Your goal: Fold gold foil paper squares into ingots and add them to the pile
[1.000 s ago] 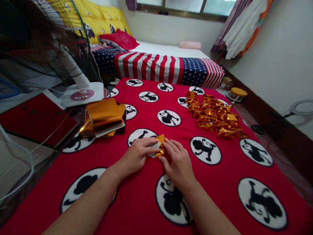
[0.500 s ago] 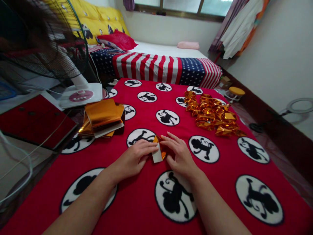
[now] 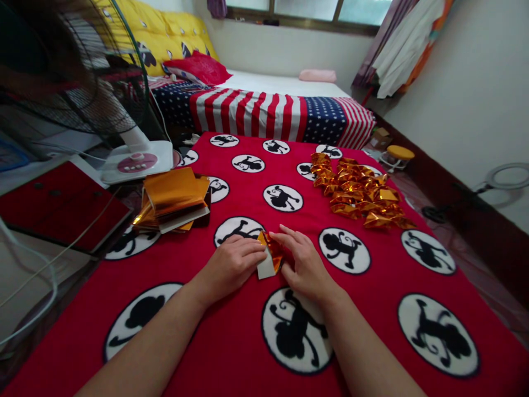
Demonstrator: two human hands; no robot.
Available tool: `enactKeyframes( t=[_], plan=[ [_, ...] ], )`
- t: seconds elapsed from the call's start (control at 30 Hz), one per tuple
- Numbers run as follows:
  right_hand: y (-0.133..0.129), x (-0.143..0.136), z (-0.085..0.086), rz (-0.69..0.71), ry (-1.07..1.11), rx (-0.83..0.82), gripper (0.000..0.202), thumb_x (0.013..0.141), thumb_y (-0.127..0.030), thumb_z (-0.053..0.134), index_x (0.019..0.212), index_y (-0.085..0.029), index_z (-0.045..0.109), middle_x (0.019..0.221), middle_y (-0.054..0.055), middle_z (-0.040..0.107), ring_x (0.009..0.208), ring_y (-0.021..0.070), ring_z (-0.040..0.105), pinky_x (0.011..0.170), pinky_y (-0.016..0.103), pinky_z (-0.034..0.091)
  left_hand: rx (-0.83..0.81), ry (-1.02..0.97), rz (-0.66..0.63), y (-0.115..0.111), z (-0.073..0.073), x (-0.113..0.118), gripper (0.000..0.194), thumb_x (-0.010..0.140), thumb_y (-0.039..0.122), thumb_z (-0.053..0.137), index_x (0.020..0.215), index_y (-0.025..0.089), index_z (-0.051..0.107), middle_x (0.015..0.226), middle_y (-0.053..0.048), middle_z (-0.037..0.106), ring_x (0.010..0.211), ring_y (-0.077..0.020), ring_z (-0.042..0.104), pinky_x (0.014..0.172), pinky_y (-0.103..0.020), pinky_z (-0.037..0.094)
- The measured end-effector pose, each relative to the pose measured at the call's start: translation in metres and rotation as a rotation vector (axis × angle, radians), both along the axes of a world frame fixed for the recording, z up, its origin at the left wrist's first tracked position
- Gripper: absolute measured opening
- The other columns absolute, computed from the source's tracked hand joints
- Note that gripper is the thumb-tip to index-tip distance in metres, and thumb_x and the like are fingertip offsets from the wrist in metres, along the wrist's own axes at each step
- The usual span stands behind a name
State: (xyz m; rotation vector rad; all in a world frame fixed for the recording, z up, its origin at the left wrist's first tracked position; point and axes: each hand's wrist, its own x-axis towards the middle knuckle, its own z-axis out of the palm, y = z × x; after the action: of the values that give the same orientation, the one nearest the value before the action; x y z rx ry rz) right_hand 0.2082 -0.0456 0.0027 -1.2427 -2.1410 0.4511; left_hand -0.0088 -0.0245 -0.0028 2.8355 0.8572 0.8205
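A partly folded sheet of gold foil paper (image 3: 276,255) lies on the red cloth (image 3: 231,342) between my hands, its white backing showing on the near left part. My left hand (image 3: 235,262) grips the paper's left side, fingertips over the white flap. On the other side, my right hand (image 3: 303,259) has its fingers bent along the gold edge, holding it from the right. Part of the paper is hidden under the fingers. Farther left rests a stack of flat gold foil sheets (image 3: 176,193). Several folded gold foil pieces (image 3: 357,193) lie grouped at the back right.
A white-based fan (image 3: 138,157) stands at the left, beside a dark red panel (image 3: 61,204) and loose white cables (image 3: 49,292). Beyond the cloth is a bed with a striped, starred cover (image 3: 264,113). A yellow-topped stool (image 3: 400,153) is at the right.
The paper's fold has opened slightly, showing more gold between my hands. My left fingers have shifted a little on the white flap. The stack and folded pieces stay put.
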Motion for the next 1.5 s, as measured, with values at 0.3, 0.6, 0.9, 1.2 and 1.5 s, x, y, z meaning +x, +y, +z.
enactKeyframes(
  t=[0.3, 0.6, 0.9, 1.2, 1.5],
  plan=[
    [0.001, -0.001, 0.001, 0.039, -0.005, -0.005, 0.062, 0.069, -0.003, 0.050, 0.128, -0.023, 0.055, 0.129, 0.009, 0.062, 0.133, 0.0236, 0.045, 0.112, 0.049, 0.028, -0.096, -0.045, 0.007, -0.002, 0.001, 0.004, 0.024, 0.087, 0.014, 0.056, 0.107, 0.022, 0.067, 0.128, -0.010, 0.064, 0.116, -0.0221, 0.060, 0.092, -0.037, 0.048],
    [-0.006, 0.002, -0.001, -0.042, 0.100, 0.040, 0.051, 0.071, -0.001, 0.051, 0.117, -0.021, 0.055, 0.125, 0.009, 0.059, 0.118, 0.0241, 0.053, 0.101, 0.041, 0.041, -0.156, -0.055, 0.009, -0.002, -0.001, 0.003, 0.025, 0.090, 0.014, 0.053, 0.112, 0.021, 0.062, 0.123, -0.008, 0.067, 0.118, -0.0208, 0.060, 0.091, -0.037, 0.047],
    [-0.008, 0.003, -0.004, 0.008, 0.282, -0.089, 0.027, 0.079, 0.000, 0.050, 0.088, -0.021, 0.063, 0.096, 0.004, 0.062, 0.090, 0.0175, 0.061, 0.080, 0.030, 0.051, -0.205, -0.041, 0.010, -0.004, 0.002, 0.002, 0.031, 0.086, 0.012, 0.057, 0.115, 0.021, 0.060, 0.126, -0.008, 0.066, 0.121, -0.0210, 0.059, 0.093, -0.037, 0.043],
    [-0.003, 0.018, -0.004, 0.188, 0.372, -0.227, 0.024, 0.085, -0.006, 0.059, 0.095, -0.023, 0.073, 0.109, 0.006, 0.066, 0.100, 0.0183, 0.064, 0.087, 0.031, 0.053, -0.188, -0.036, 0.006, -0.005, 0.005, -0.001, 0.026, 0.087, 0.015, 0.058, 0.111, 0.022, 0.063, 0.126, -0.007, 0.066, 0.120, -0.0205, 0.058, 0.094, -0.037, 0.040],
    [-0.003, 0.000, -0.004, 0.021, 0.328, -0.188, 0.016, 0.080, -0.009, 0.069, 0.090, -0.021, 0.068, 0.093, 0.003, 0.065, 0.089, 0.0184, 0.061, 0.082, 0.032, 0.049, -0.145, -0.058, -0.026, -0.004, 0.000, 0.000, 0.030, 0.087, 0.017, 0.058, 0.116, 0.024, 0.062, 0.126, -0.006, 0.067, 0.120, -0.0200, 0.058, 0.099, -0.038, 0.038]
  ],
)
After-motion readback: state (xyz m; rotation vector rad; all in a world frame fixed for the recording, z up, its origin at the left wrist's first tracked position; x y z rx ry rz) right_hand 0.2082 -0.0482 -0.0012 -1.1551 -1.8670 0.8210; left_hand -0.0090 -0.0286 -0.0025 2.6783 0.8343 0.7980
